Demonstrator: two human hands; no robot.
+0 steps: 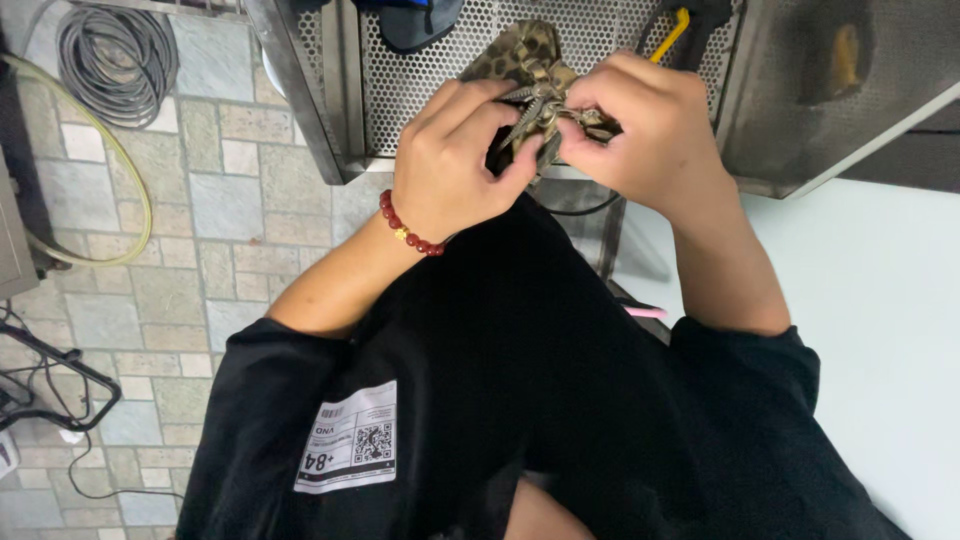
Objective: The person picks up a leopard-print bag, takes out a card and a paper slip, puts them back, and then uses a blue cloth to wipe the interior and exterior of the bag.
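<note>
Left hand (pixel 450 160): wearing a red bead bracelet (pixel 410 228); fingers are pinching together on the near side of the leopard-print bow piece (pixel 530 70).
Right hand (pixel 640 125): fingers are clamping on the metal clip (pixel 540 108) at the bow's centre.
Technique: judged best to be keeping both grips close to the clip, so the fabric is not twisting.
Location: bow is being held in the air, just above the near edge of the perforated metal table (pixel 420 80).
Clearance: tiled floor (pixel 200 200) is lying open to the left; coiled cable (pixel 115 60) is sitting well apart, farther off.

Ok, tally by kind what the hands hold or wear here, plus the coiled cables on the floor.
Leopard-print shoe, held by left hand and right hand: 1
Red bead bracelet: 1
Grey cable coil: 1
Total: 3
</note>
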